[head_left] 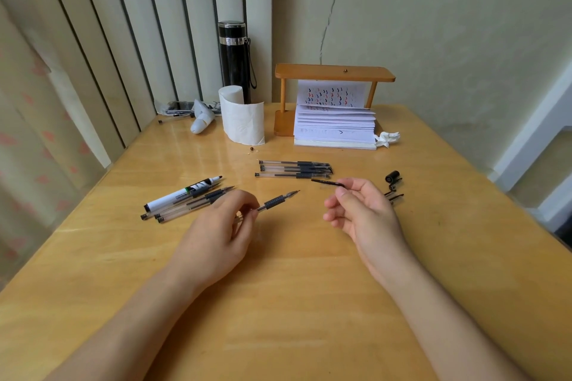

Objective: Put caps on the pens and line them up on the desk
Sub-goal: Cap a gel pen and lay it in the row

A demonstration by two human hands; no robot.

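Observation:
My left hand (pixel 221 226) grips an uncapped clear gel pen (pixel 275 202) by its barrel, its metal tip pointing right and away. My right hand (pixel 360 213) pinches a black pen cap (pixel 327 182) between thumb and forefinger, its open end facing left, a short gap from the pen's tip. Three capped gel pens (pixel 294 169) lie side by side in a row beyond my hands. To the left lies a loose pile of uncapped pens (pixel 188 202) with a white marker (pixel 182 193). Loose black caps (pixel 393 187) sit right of my right hand.
The wooden desk (pixel 294 303) carries a tissue roll (pixel 243 117), a black flask (pixel 234 60), a small wooden shelf (pixel 334 73) over a stack of paper (pixel 334 130), a crumpled tissue (pixel 387 138), and a white bottle (pixel 202 119) near the curtain.

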